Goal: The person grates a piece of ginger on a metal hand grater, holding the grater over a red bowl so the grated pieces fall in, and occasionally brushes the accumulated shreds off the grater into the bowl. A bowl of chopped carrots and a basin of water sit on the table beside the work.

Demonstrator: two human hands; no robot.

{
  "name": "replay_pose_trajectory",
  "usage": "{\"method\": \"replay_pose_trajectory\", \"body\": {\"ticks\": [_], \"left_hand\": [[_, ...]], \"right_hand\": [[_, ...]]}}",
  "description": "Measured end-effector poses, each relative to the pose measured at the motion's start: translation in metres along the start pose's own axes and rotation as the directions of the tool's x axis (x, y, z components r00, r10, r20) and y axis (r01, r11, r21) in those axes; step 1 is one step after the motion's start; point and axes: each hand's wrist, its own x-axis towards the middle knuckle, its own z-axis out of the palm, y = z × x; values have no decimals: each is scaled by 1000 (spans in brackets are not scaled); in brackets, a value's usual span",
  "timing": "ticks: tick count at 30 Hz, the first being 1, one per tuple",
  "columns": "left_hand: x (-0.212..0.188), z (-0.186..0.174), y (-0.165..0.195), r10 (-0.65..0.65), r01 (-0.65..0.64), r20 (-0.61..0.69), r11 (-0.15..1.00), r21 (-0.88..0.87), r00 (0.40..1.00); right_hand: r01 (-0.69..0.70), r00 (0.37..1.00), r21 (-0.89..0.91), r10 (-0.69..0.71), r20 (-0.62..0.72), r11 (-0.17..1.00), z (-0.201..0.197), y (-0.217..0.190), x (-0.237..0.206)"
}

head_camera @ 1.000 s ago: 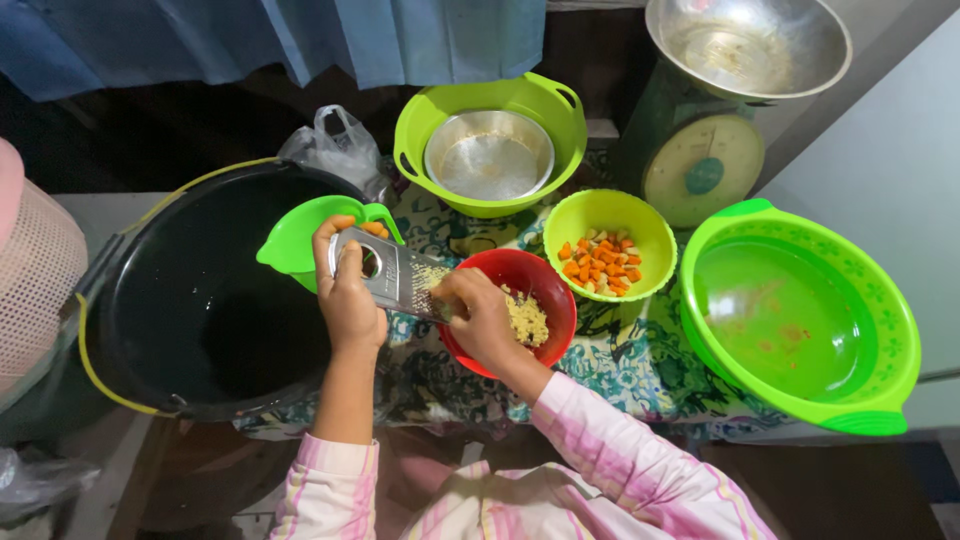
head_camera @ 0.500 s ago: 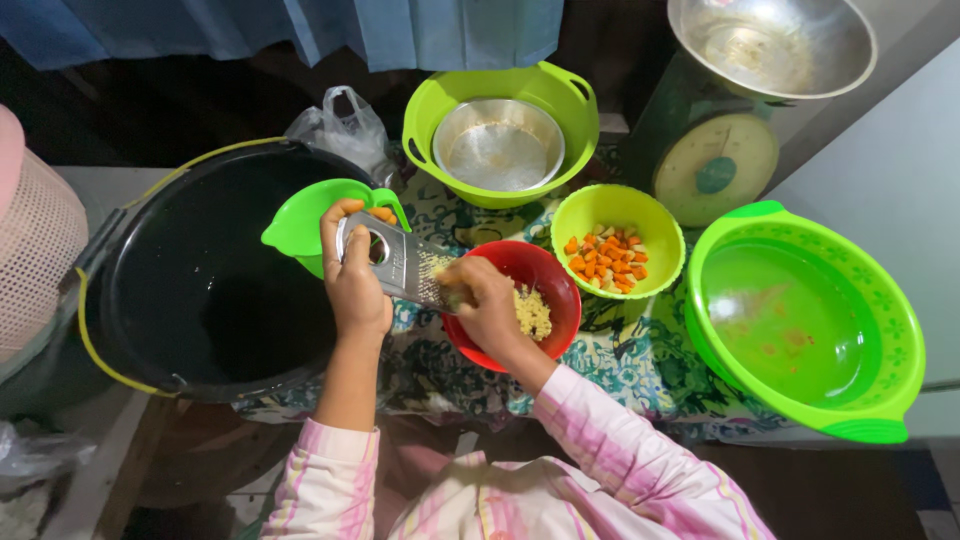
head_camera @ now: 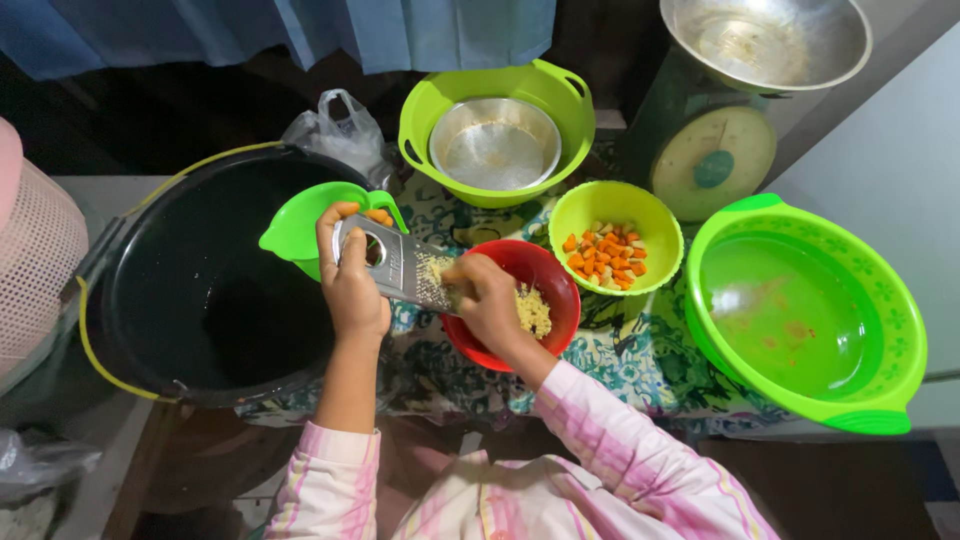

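Note:
My left hand (head_camera: 350, 278) grips the top end of a flat metal grater (head_camera: 400, 264), holding it slanted down toward a red bowl (head_camera: 548, 277). My right hand (head_camera: 487, 300) presses a small pale piece of food against the grater's lower part; the piece is mostly hidden under my fingers. Pale yellow gratings (head_camera: 535, 312) lie in the red bowl and cling to the grater's face. A small green scoop-like bowl (head_camera: 290, 228) sits just behind my left hand.
A big black bucket (head_camera: 200, 290) with a yellow rim stands at left. A lime bowl of orange cubes (head_camera: 610, 245), a large green basin (head_camera: 810, 310), a green tub holding a steel bowl (head_camera: 495, 140) and a kitchen scale (head_camera: 715, 150) surround the patterned cloth (head_camera: 640, 355).
My right hand has slid down the grater toward the red bowl. My left hand and the grater have stayed about where they were.

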Motion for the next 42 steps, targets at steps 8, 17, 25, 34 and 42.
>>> {"method": "replay_pose_trajectory", "body": {"ticks": [8, 17, 25, 34, 42], "left_hand": [[1, 1, -2, 1, 0, -16, 1000, 21, 1000], [0, 2, -3, -13, 13, -20, 1000, -2, 1000], [1, 2, -8, -5, 4, -44, 1000, -4, 999], [0, 3, -6, -18, 18, -46, 1000, 3, 999], [0, 3, -6, -3, 3, -35, 1000, 12, 999]], "right_hand": [[-235, 972, 12, 235, 10, 972, -12, 17, -6], [-373, 928, -20, 373, -1, 928, -26, 30, -7], [-16, 1000, 102, 14, 21, 995, 6, -25, 10], [-343, 937, -80, 335, -99, 936, -23, 39, -4], [-73, 997, 7, 73, -18, 997, -16, -1, -11]]}}
